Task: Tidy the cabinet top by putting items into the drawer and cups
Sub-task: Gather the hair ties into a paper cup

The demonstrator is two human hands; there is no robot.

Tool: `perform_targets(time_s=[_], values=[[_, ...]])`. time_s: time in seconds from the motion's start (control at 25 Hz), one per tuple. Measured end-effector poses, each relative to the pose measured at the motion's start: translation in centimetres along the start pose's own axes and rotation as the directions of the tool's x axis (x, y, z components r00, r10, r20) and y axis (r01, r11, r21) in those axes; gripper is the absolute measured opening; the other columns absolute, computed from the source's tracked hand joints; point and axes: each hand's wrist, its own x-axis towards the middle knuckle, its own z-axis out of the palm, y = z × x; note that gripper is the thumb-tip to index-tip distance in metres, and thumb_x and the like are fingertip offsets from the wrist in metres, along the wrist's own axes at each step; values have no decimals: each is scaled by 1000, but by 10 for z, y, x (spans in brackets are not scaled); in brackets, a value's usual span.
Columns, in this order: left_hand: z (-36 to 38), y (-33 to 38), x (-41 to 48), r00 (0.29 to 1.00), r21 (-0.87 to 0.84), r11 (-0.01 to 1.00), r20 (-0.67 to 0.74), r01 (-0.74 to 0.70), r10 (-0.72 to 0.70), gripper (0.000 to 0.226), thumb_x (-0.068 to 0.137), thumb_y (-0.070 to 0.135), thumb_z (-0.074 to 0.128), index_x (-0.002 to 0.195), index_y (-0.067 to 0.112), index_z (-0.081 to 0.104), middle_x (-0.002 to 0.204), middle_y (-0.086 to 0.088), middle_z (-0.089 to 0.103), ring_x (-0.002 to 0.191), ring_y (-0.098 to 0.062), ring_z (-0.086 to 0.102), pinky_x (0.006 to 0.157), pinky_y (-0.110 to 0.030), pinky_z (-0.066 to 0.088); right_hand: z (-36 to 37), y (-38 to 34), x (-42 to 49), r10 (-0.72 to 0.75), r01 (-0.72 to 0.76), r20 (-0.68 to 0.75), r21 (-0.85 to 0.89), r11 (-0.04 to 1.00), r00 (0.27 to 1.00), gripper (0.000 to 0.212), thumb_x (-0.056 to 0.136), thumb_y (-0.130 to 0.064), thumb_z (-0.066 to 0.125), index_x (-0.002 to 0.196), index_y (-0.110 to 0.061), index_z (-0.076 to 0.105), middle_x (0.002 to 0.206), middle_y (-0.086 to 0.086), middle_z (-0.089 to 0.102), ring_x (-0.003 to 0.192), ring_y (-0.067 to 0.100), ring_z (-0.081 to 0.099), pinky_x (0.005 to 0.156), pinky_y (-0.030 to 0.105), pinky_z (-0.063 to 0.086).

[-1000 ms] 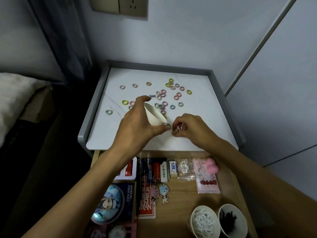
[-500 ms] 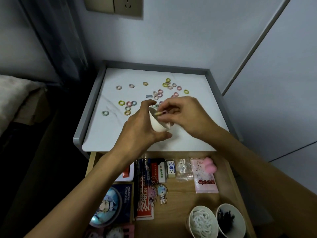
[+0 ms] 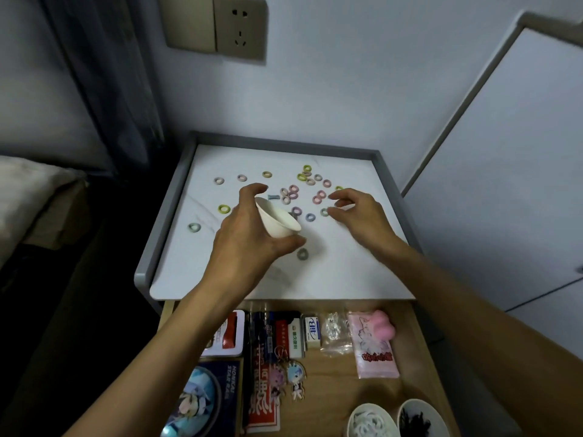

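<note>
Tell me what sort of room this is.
Probably a bedroom: a bedside cabinet stands by what looks like a bed edge, its open drawer holding keychains and stationery, a wall socket above.

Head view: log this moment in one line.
left hand: holds tilted white paper cup | right hand: open, reaching at small pastel hair rings | white cabinet top: rings scattered

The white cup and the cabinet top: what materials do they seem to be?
White cup: likely paper, matte; thin rim and tapered wall, though plastic is possible. Cabinet top: white slab with faint grey veins, marble-look, perhaps stone or laminate; smooth, low sheen.
</note>
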Motion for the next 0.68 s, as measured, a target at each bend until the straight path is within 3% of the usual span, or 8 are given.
perform_targets(time_s=[0.16, 0.24, 0.32, 0.4, 0.48, 0.52, 0.6, 0.68], values=[[-13, -3, 6, 998, -74, 996, -31, 45, -47, 93, 64, 40, 86, 140, 33, 32, 116, 4, 52, 98, -19, 56, 71, -25, 44, 1, 7, 79, 69, -65, 21, -163, 984, 997, 37, 96, -22, 57, 132, -15, 55, 137, 11, 50, 123, 25, 51, 94, 26, 40], [-22, -4, 10, 997, -121, 991, -39, 60, -65, 93, 64, 38, 87, 139, 32, 33, 114, 3, 54, 88, -10, 59, 60, -14, 45, 6, 13, 103, 133, -112, 65, -263, 958, 989, 43, 93, -38, 58, 133, -21, 53, 141, 12, 43, 128, 31, 45, 105, 38, 40], [-29, -5, 13, 996, -136, 989, -49, 61, -68, 90, 65, 36, 87, 138, 32, 34, 110, 5, 54, 76, 0, 59, 52, -8, 43, 17, 14, 110, 191, -153, 90, -319, 935, 977, 52, 87, -49, 63, 131, -24, 54, 138, 12, 43, 126, 35, 44, 106, 44, 40], [-32, -4, 15, 996, -132, 989, -56, 59, -67, 89, 65, 36, 87, 137, 31, 36, 109, 5, 55, 73, 3, 56, 52, -7, 42, 29, 14, 106, 136, -113, 60, -286, 951, 989, 49, 82, -41, 72, 124, -18, 60, 130, 13, 48, 115, 31, 51, 97, 35, 46], [-34, -5, 16, 995, -138, 988, -53, 72, -80, 88, 65, 35, 88, 137, 30, 37, 108, 5, 55, 73, 2, 56, 52, -8, 42, 38, 12, 98, 31, -31, -7, -243, 970, 1000, 32, 83, -21, 74, 111, -7, 65, 118, 15, 56, 96, 23, 55, 72, 22, 45], [-35, -5, 15, 995, -131, 988, -45, 77, -84, 88, 65, 37, 88, 136, 31, 37, 109, 5, 55, 76, -1, 56, 53, -10, 41, 40, 11, 94, -10, 1, -36, -252, 968, 999, 22, 85, -13, 71, 104, -3, 66, 111, 15, 60, 90, 21, 56, 64, 22, 40], [-35, -5, 14, 996, -124, 989, -34, 77, -82, 89, 64, 38, 88, 137, 31, 37, 111, 5, 55, 82, -7, 55, 54, -10, 41, 44, 10, 88, -54, 35, -62, -269, 962, 997, 9, 86, -4, 64, 93, 0, 68, 98, 13, 67, 85, 22, 61, 61, 23, 41], [-35, -5, 12, 996, -131, 989, -25, 76, -80, 89, 64, 39, 88, 136, 31, 37, 111, 4, 54, 88, -14, 57, 57, -12, 42, 46, 7, 81, -62, 47, -47, -270, 962, 997, 10, 86, 0, 59, 86, -1, 69, 90, 13, 70, 76, 20, 62, 60, 22, 46]])
